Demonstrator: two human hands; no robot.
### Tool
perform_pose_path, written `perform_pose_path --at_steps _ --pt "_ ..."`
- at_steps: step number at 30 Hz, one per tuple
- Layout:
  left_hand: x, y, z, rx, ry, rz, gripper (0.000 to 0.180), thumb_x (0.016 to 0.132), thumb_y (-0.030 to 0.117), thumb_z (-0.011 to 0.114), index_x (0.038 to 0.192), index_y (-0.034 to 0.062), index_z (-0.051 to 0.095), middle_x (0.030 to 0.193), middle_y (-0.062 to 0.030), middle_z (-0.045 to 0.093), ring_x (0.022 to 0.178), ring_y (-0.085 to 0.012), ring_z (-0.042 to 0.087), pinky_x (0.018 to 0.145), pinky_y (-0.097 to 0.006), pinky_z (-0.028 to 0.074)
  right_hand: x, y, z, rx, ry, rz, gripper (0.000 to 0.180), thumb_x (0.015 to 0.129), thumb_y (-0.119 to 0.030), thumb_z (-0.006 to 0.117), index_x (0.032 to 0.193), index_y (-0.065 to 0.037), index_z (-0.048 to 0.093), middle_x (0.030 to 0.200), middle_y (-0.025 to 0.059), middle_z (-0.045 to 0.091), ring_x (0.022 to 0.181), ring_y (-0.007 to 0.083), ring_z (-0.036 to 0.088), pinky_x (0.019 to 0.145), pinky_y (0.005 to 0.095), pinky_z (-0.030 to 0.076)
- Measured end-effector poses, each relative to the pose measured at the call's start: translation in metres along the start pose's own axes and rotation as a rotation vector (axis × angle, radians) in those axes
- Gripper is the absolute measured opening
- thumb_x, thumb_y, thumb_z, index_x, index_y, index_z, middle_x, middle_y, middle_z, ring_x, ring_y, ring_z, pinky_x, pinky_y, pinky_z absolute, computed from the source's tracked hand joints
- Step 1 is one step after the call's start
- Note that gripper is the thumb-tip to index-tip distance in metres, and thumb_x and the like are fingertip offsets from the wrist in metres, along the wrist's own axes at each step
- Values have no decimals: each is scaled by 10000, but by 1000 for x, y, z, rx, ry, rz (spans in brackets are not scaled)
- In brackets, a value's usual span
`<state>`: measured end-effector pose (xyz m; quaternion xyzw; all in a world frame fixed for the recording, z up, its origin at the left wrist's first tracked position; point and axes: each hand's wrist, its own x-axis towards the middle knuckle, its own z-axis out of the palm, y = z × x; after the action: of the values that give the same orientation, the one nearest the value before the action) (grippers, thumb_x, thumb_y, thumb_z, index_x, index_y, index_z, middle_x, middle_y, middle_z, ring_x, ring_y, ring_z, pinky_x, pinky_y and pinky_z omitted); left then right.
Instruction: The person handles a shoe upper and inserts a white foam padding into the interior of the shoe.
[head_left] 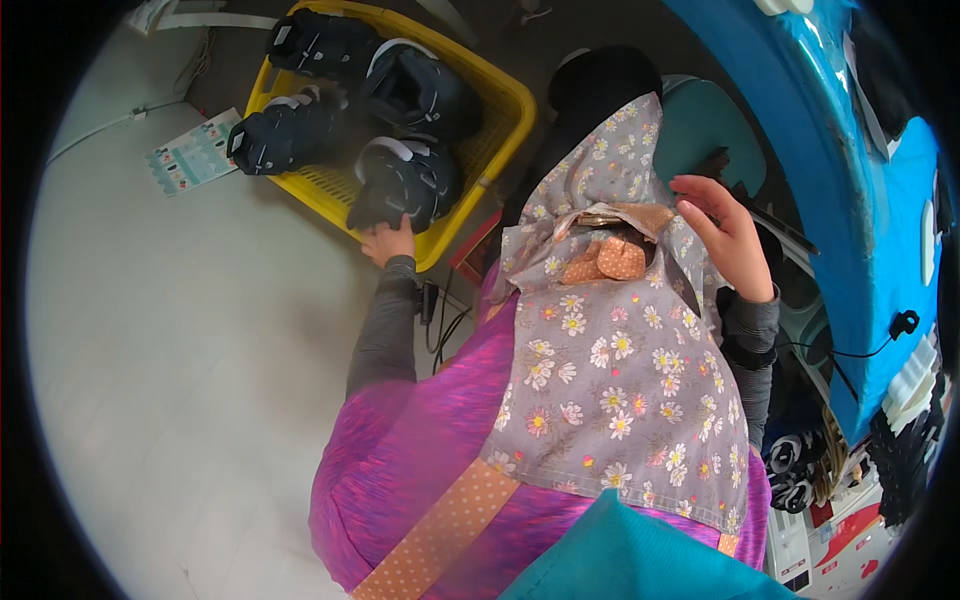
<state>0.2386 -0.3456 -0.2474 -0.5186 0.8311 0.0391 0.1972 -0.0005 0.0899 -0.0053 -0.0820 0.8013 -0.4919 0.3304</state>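
My left hand (pixel 388 240) reaches to the near end of a yellow plastic basket (pixel 515 130). Its fingers are closed on the edge of a dark padded boot (pixel 400 190) with a light-coloured collar. Several similar boots share the basket, among them a boot (pixel 422 90) just beyond the held one and another boot (pixel 285 130) leaning over the left rim. Over on the right, my right hand (pixel 725 235) is raised beside my flowered apron (pixel 610 400), fingers apart and holding nothing. The nearest large thing to it is a blue-covered table (pixel 840 200).
A printed sheet (pixel 195 155) lies on the pale surface (pixel 180 350) left of the basket. A black cable (pixel 850 352) hangs at the blue table's edge. Bundled dark and white items (pixel 795 465) fill the lower right. A teal stool seat (pixel 715 130) stands beyond my lap.
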Motion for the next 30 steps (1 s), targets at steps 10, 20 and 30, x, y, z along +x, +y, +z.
perform_pose_path --at_steps 10,20,30 --pt "0 6 38 -52 18 136 582 866 521 619 1063 -16 510 949 -275 661 906 -450 631 788 -531 488 -5 4 6 -111 -9 -42 307 921 -156 631 1172 18 595 1107 120 669 1004 193 643 876 309 492" --pt "-11 46 27 70 59 224 496 882 468 596 1037 4 511 901 -210 685 861 -392 659 764 -491 506 -10 11 4 -125 37 7 289 918 -158 636 1153 9 609 1078 112 679 1006 198 646 867 310 495" --pt "12 32 52 124 30 190 533 882 524 566 1013 9 532 877 -216 693 837 -384 675 752 -482 523 -8 1 14 -184 6 39 282 919 -156 636 1149 6 617 1065 115 683 990 199 652 860 309 497"
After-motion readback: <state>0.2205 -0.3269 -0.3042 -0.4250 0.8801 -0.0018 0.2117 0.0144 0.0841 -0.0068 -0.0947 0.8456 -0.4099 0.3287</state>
